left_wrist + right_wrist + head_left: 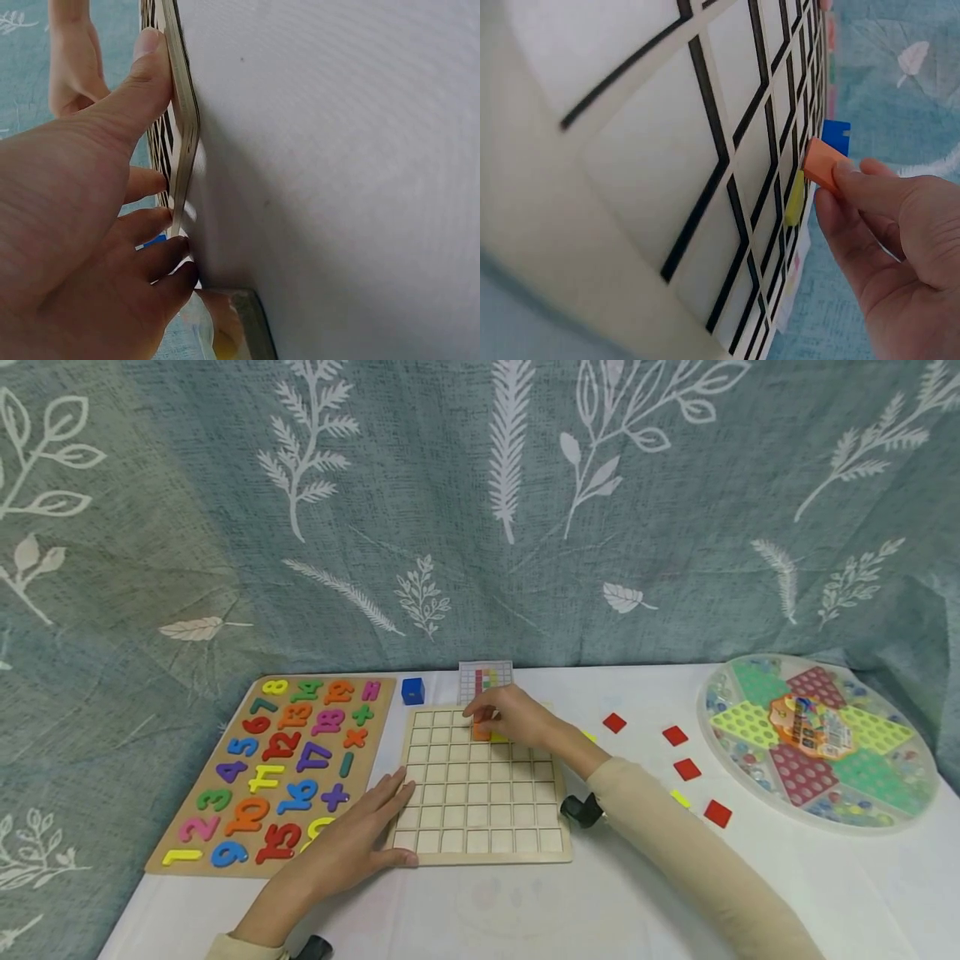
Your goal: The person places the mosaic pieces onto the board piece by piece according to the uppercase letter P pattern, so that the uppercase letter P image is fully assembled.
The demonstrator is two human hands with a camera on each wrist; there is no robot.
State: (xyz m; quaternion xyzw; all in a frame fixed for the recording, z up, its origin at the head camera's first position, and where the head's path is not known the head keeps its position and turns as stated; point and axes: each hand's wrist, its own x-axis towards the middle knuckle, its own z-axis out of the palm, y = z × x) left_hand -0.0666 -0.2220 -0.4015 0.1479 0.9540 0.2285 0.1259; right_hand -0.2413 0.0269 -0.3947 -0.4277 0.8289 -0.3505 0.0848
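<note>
A wooden grid board lies on the white table. My right hand is over its far rows and pinches a small orange square tile between thumb and fingertips. In the right wrist view the tile is tilted, one edge right at the grid. Beside it, a yellow tile sits on the board, partly covered by the hand in the head view. My left hand rests against the board's near left corner, fingers extended along the left side and thumb on the front edge.
Left stands a number puzzle board, partly under the left forearm. A blue cube and a printed pattern card are behind the grid. Several red tiles and a yellow tile lie right, before a round marble game board.
</note>
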